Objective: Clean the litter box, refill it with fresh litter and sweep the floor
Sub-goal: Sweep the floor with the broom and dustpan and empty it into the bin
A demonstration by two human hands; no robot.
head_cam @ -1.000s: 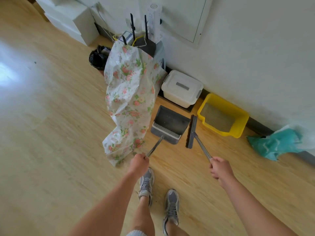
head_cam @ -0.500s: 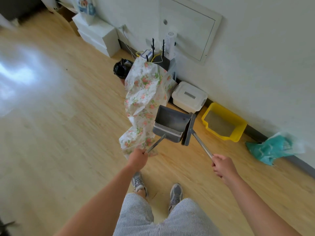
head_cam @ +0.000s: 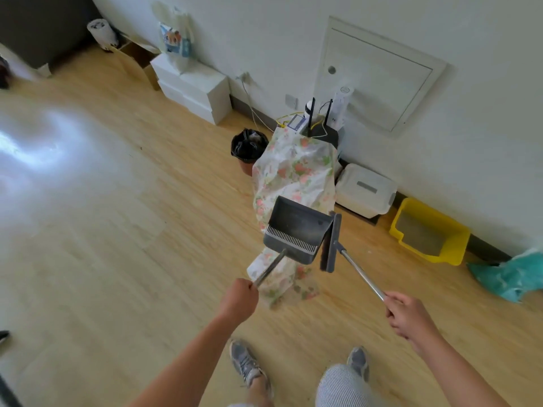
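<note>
My left hand [head_cam: 239, 298] grips the metal handle of a grey dustpan [head_cam: 296, 229], which hangs lifted off the wooden floor. My right hand [head_cam: 407, 317] grips the metal handle of a grey broom [head_cam: 330, 243]; its head stands upright against the dustpan's right side. The yellow litter box [head_cam: 430, 232] holding grey litter sits on the floor by the wall at the right, apart from both tools. A teal bag [head_cam: 508, 276] lies to its right. A black-lined bin [head_cam: 248, 148] stands by the wall, up left of the dustpan.
A flowered cloth [head_cam: 293, 177] drapes over something behind the dustpan, with a white lidded container [head_cam: 364, 189] beside it. White boxes [head_cam: 194, 89] and a bag [head_cam: 174, 42] stand by the far wall. My shoes [head_cam: 246, 367] are at the bottom.
The dustpan and broom have risen off the floor and come together side by side. My view has swung up and left, showing more of the room.
</note>
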